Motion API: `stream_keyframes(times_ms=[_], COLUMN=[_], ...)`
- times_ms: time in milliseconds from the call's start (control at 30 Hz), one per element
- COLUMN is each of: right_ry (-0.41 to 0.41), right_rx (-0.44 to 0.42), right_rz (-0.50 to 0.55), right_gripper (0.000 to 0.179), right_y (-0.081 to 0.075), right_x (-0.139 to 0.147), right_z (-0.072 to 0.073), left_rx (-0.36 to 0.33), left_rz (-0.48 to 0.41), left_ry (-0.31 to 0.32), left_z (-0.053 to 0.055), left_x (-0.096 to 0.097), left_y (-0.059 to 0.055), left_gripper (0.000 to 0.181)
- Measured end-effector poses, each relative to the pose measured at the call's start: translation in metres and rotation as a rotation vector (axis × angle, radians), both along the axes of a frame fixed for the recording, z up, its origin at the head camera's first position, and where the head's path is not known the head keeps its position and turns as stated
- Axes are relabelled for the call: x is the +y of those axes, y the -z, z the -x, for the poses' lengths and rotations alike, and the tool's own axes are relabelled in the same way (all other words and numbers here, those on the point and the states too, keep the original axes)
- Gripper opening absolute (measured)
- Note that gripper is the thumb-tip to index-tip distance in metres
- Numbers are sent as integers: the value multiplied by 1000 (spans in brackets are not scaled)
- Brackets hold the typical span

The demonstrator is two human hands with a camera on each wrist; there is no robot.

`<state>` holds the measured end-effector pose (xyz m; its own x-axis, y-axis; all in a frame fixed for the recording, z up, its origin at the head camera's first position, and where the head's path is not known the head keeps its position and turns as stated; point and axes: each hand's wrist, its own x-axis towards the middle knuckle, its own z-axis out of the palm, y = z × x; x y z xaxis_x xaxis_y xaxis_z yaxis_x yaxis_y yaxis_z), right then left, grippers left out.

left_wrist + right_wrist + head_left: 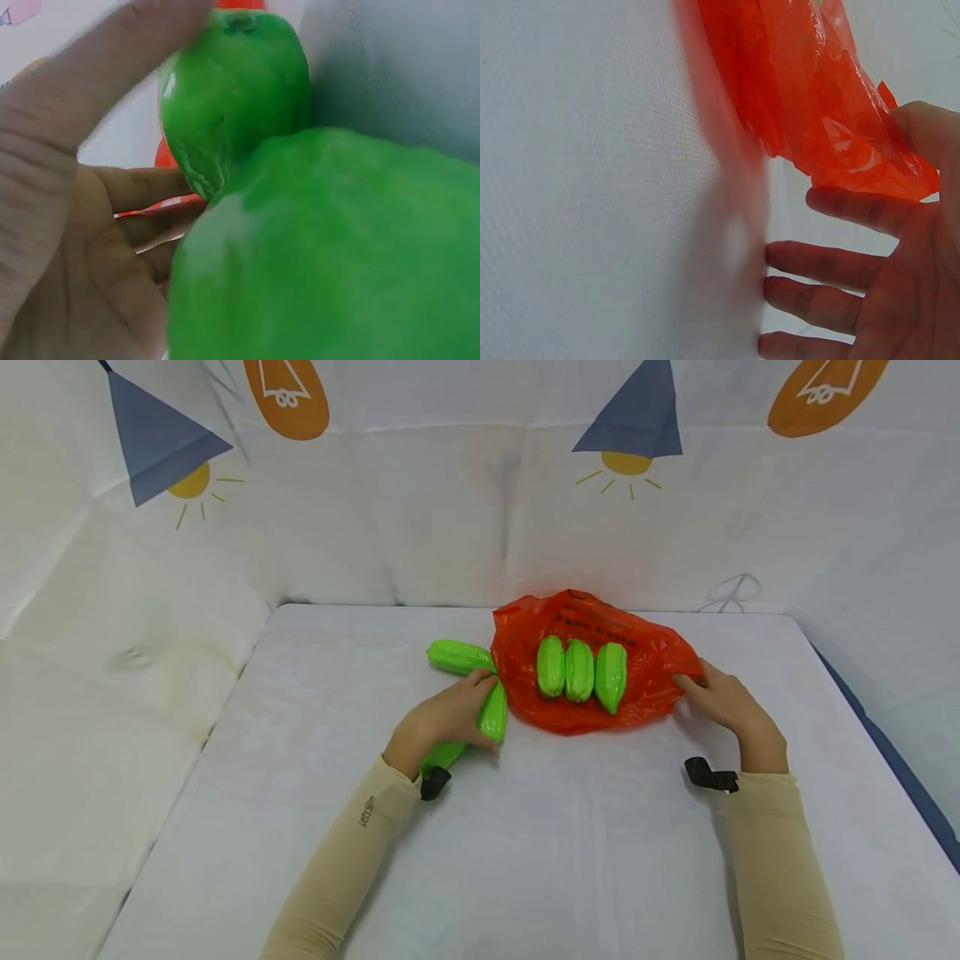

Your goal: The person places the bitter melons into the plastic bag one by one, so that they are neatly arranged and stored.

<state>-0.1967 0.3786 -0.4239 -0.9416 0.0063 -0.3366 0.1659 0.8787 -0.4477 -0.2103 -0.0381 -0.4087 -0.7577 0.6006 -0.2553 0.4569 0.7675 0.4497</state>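
So the red plastic bag point(651, 670) sits toward the far side of the table point(585, 843), with three green gourds point(580, 670) lined up side by side across its middle. Right hand point(723, 699) has the bag's right edge pinched between thumb and index finger, other three fingers spread; my guess is that keeps the plastic from sliding or folding over. Left hand point(452, 712) is just left of the bag, spread wide around another gourd point(493, 717), thumb by one end, fingers by the other. Doesn't look like a proper squeeze, but whether it's touching I honestly can't tell.

Two more out there: one gourd lies at the bag's upper left point(457, 656), its near end right by the plastic, and the other's down-left of the bag point(442, 756), mostly blocked by the left wrist. Probably parked there so they're within easy reach.

Can't make out if the three are inside the bag's mouth or just on top. The black print on it is unreadable, and both sleeves point(780, 868) run out of frame.
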Motion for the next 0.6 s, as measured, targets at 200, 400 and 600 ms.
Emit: stream_keyframes(times_ms=[200, 400, 600], right_ry=[-1, -8, -11], right_rx=[-4, 7, 2], right_rz=[-7, -4, -10], right_gripper=[85, 84, 84], right_y=[0, -1, -1], right_x=[0, -2, -1], right_z=[0, 0, 0], left_rx=[6, 50, 104], left_rz=[-14, -130, -195], left_ry=[10, -37, 16], left_z=[1, 0, -1], left_x=[-5, -19, -20], left_y=[-5, -24, -31], left_gripper=[108, 109, 111])
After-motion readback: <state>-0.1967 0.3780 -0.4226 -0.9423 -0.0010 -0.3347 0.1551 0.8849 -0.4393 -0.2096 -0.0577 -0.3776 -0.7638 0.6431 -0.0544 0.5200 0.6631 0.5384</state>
